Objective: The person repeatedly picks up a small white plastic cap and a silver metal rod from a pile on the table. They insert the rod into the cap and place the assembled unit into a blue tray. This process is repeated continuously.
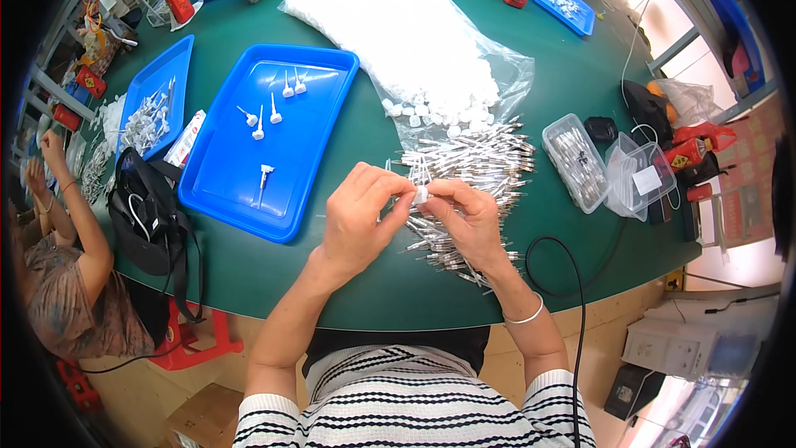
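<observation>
Far left of the fingers, note a small blue tray (180, 58) with a tangled heap of thin white-and-metal pieces (149, 120). Nearer on that side, see a large blue tray (240, 149), with a few capped rods (265, 174) lying apart on its base. Next, find the left hand (356, 216), thumb and index pinched closed with hardly any gap, on the left side of a small white cap (421, 193). Beyond the fingertips, see a clear bag (398, 33) bulging with white, with loose caps (477, 116) at its mouth.

Right between both sets of fingertips, place that pinched cap: probably very light, hard, smooth plastic, apt to twist away if squeezed on a corner. Best held by opposite sides, gently. Cannot tell whether joined to a rod. On its right side, find the right hand (468, 220), thumb and index likewise nearly together on it.

Behind and beside the right fingers, see a heap of slim rods (489, 158): likely stiff, slippery and easily snagged; best picked singly by the middle, sparing the fine ends. Farther right, see a clear box (575, 162) of rods.
</observation>
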Tool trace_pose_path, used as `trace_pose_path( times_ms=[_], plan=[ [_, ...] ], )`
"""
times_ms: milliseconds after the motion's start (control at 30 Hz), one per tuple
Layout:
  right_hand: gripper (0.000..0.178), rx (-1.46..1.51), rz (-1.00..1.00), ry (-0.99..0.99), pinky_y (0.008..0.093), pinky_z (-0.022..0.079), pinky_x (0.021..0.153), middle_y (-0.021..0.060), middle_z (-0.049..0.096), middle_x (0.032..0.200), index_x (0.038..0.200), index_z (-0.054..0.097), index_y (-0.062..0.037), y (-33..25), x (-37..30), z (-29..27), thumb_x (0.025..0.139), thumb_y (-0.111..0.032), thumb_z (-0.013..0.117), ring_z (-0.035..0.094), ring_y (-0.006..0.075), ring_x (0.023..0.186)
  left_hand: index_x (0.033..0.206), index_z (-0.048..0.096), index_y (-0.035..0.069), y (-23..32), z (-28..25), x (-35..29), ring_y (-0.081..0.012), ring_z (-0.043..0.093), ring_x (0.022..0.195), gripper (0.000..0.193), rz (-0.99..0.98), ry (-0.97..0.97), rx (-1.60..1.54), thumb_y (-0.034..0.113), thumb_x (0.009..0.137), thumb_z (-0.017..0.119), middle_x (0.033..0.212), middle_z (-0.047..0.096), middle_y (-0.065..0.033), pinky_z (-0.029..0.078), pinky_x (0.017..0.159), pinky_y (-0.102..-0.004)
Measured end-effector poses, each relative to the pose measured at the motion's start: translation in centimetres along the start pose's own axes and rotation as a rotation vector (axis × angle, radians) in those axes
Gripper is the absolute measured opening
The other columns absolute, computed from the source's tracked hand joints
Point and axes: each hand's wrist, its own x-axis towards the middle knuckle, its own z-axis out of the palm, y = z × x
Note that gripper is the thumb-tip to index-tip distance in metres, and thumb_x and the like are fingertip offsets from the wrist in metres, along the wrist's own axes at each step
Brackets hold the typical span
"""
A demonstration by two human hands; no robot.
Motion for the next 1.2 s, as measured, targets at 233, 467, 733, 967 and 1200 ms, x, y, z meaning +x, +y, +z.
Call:
trace_pose_path(
  times_ms=[233,467,733,967,1200],
  plan=[
    [0.011,0.086,0.049,0.018,0.0236,0.052,0.066,0.0069,0.067,0.081,0.099,0.064,0.0013,0.3,-0.2,0.3,0.089,-0.003,0.063,0.063,0.0102,0.073,0.083,0.058,0.004,-0.1,0.6,-0.3,-0.0233,0.055,0.066,0.023,0.181,0.063,0.159,-0.005,0.066,0.07,0.077,0.058,-0.0062,0.044,0.056,-0.0327],
    [0.01,0.244,0.089,0.055,0.0249,0.055,0.072,0.0068,0.066,0.087,0.1,0.063,0.0027,0.2,-0.4,0.6,0.091,-0.002,0.061,0.065,0.0118,0.079,0.083,0.058,0.004,-0.1,0.8,-0.4,-0.0236,0.054,0.066,0.023,0.25,0.103,0.199,-0.005,0.066,0.07,0.076,0.057,-0.0064,0.043,0.056,-0.0324],
    [0.014,0.398,0.114,0.053,0.0262,0.056,0.077,0.0079,0.065,0.093,0.105,0.061,0.0036,0.6,-0.3,0.1,0.091,0.0,0.06,0.066,0.0139,0.084,0.084,0.058,0.005,-0.2,1.0,-0.8,-0.0234,0.054,0.064,0.025,0.256,0.145,0.185,-0.006,0.066,0.071,0.075,0.057,-0.006,0.043,0.056,-0.0325],
    [0.014,0.4,0.097,0.051,0.0256,0.055,0.079,0.0075,0.065,0.095,0.104,0.061,0.0032,0.3,-0.3,0.3,0.09,0.001,0.061,0.065,0.0134,0.087,0.093,0.063,0.005,0.4,0.7,-0.6,-0.0226,0.054,0.066,0.03,0.216,0.144,0.13,-0.004,0.066,0.075,0.078,0.059,-0.0057,0.043,0.056,-0.0323],
    [0.014,0.436,0.115,0.053,0.0263,0.054,0.081,0.0076,0.065,0.096,0.104,0.061,0.0026,0.1,-0.3,0.2,0.09,0.002,0.06,0.064,0.0134,0.089,0.094,0.065,0.004,-0.1,1.0,-1.1,-0.0219,0.055,0.068,0.031,0.284,0.158,0.188,-0.004,0.066,0.077,0.08,0.061,-0.0057,0.044,0.057,-0.0317]
  ],
)
